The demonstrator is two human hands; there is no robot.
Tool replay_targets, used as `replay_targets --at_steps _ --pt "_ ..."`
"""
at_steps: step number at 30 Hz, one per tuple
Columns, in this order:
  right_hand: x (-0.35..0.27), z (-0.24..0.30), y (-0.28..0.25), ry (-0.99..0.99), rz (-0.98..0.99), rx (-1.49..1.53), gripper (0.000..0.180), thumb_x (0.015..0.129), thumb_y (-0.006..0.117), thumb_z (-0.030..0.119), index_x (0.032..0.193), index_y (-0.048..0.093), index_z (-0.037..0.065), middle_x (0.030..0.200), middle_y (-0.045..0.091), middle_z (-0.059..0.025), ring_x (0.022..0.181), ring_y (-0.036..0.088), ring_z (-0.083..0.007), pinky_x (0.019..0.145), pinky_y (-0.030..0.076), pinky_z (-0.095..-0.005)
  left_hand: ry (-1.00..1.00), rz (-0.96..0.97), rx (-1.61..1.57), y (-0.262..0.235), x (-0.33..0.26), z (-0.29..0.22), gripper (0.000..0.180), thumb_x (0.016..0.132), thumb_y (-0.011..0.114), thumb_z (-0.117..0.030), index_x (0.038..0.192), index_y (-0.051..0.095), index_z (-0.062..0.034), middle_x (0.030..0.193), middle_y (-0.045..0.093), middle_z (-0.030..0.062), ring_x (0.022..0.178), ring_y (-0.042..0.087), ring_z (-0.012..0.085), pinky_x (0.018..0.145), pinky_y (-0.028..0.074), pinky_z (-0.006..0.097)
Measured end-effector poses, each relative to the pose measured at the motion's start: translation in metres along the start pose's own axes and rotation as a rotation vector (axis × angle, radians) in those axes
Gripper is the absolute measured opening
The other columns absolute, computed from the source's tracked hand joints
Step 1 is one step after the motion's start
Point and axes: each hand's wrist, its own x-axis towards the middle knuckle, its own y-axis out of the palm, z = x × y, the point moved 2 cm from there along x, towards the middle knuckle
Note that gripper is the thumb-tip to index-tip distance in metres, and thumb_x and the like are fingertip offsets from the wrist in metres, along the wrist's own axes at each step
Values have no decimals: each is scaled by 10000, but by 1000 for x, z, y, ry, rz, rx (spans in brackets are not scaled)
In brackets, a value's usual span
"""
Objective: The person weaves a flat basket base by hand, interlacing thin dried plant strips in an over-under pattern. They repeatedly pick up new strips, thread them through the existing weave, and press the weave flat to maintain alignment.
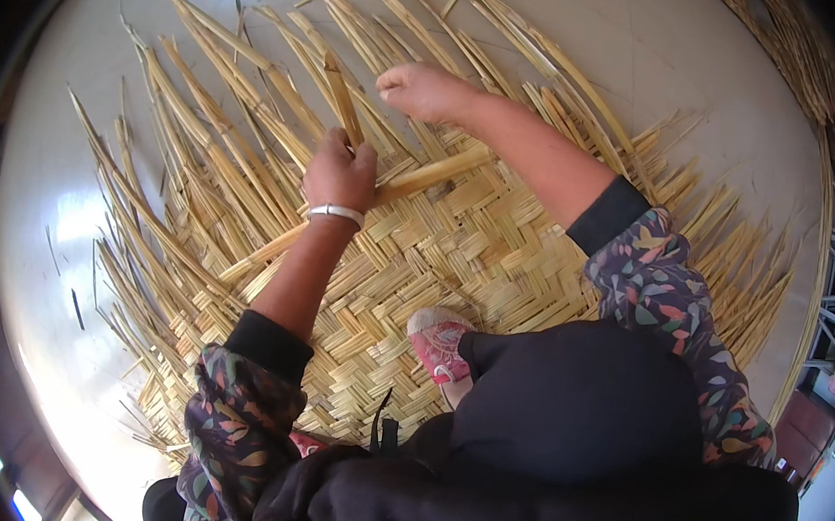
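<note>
The left hand point(340, 175) is closed around 1 raised bamboo strip point(340, 100) above the woven mat point(460, 235). The right hand point(424, 90) is clenched, seemingly pinching loose strips point(253, 94) at the mat's far edge. A pink shoe point(438, 341) rests on the weave.

The left hand point(340, 175) closes on a raised strip point(341, 97) standing up from the woven mat point(460, 235). To its right the right hand point(424, 90) presses loose strips point(198, 139) that fan left and beyond; a shoe point(437, 343) rests on the mat nearer the person
</note>
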Motion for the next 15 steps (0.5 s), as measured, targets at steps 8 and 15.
replay_targets --at_steps 8,15 --pt "23 -17 28 101 94 -74 530 747 698 207 1191 533 -32 962 642 -137 811 615 -198 672 496 -323 -8 -38 -101 -5 -11 -1 261 773 608 -244 904 533 -30 683 609 163 665 609 363 628 475 423" --pt "22 -26 25 197 209 405 494 788 705 168 1205 518 -19 877 604 -17 744 538 -78 592 446 -226 -83 -38 -241 8 -1 18 264 760 626 -244 911 570 -34 711 631 151 674 627 321 637 486 388"
